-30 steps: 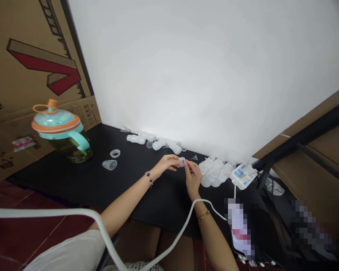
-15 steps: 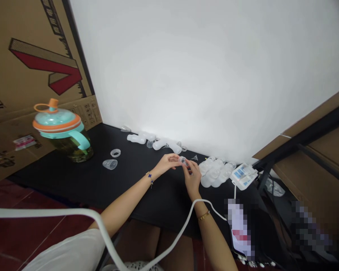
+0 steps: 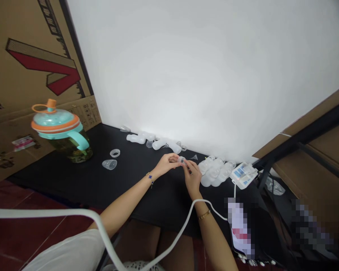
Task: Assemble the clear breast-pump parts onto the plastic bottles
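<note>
Above the black table, my left hand (image 3: pixel 167 164) pinches a small clear ring-shaped piece (image 3: pixel 182 159) from the left. Fingers of my right hand (image 3: pixel 192 175) close on the same piece from the right. White bottles (image 3: pixel 167 144) lie behind my hands along the wall, with clear caps among them. Several translucent bottles (image 3: pixel 214 171) are grouped just right of my right hand. A loose ring (image 3: pixel 115 153) and a clear cone-shaped cap (image 3: pixel 109 164) lie apart on the left.
A large jug (image 3: pixel 59 130) with a turquoise and orange lid stands at the left by cardboard boxes. On the right are a white case (image 3: pixel 243 175) and a phone (image 3: pixel 240 229). A white cable (image 3: pixel 107 241) crosses in front of my arms.
Both hands keep nearly the same place and grip on the small clear piece, with only a slight shift of the fingers. The view has moved very slightly.
</note>
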### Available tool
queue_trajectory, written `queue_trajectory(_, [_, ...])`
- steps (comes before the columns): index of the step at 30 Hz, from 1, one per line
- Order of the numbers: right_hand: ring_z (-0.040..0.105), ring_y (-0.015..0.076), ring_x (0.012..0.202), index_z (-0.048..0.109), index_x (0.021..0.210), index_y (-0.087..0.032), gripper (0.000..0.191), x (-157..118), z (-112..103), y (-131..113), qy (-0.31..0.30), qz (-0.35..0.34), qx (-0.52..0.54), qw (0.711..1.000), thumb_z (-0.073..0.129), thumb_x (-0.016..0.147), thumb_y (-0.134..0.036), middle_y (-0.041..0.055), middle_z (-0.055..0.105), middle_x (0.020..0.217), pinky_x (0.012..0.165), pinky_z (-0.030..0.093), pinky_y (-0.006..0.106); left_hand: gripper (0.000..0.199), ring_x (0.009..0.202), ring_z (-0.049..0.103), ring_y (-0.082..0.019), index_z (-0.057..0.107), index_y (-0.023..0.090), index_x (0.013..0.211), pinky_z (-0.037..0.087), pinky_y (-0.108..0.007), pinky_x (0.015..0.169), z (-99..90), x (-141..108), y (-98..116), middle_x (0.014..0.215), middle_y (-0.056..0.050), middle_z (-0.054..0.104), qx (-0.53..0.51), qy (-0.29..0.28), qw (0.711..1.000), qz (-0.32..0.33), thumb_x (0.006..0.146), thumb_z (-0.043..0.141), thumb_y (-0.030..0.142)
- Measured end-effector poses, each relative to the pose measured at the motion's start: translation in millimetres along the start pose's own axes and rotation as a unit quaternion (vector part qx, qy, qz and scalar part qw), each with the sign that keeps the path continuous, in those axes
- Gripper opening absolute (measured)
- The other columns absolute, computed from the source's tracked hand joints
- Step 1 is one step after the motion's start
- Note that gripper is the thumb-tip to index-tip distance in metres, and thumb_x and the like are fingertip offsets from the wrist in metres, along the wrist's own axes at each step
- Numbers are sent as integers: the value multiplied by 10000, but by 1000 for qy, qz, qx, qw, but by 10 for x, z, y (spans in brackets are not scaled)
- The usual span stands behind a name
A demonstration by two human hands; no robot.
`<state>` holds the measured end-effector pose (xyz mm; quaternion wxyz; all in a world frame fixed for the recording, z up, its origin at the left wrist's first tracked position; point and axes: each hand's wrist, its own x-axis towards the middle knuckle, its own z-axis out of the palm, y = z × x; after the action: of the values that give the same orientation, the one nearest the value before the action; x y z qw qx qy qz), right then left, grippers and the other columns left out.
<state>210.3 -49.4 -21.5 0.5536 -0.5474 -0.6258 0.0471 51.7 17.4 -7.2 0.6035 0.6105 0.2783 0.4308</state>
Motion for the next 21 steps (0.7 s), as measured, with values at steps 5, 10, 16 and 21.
queue_trajectory(5, [687,234,948,803,1082,-245,276,4,2,9,4,-6,-3,1000,600,975,-399,101,746,1034,738,568,340,389,717,663,-151,684,126,941,511,-240,615,-10,5,-17,847,-72,730,1,-7,1000,12,727,857,399])
queue_trajectory(10, [693,240,953,806,1065,-251,269,2,-1,8,-2,-6,-4,1000,593,979,-390,99,753,1038,820,571,379,378,727,676,-159,691,129,932,521,-253,643,-13,4,-7,844,-72,736,2,-7,1000,16,714,861,387])
queue_trajectory(16, [693,235,942,806,1058,-250,262,0,-4,-26,-2,-7,-2,1000,589,981,-376,90,749,999,800,568,358,353,699,670,-151,688,130,929,524,-258,656,-9,6,-5,816,-64,733,-1,-7,1000,16,716,849,361])
queue_trajectory(21, [682,221,903,801,1061,-242,264,0,-9,-52,-8,-6,0,1000,576,984,-355,89,734,964,729,559,330,333,695,666,-147,691,128,944,528,-256,657,-4,4,5,817,-63,732,-1,-7,1000,15,720,837,326])
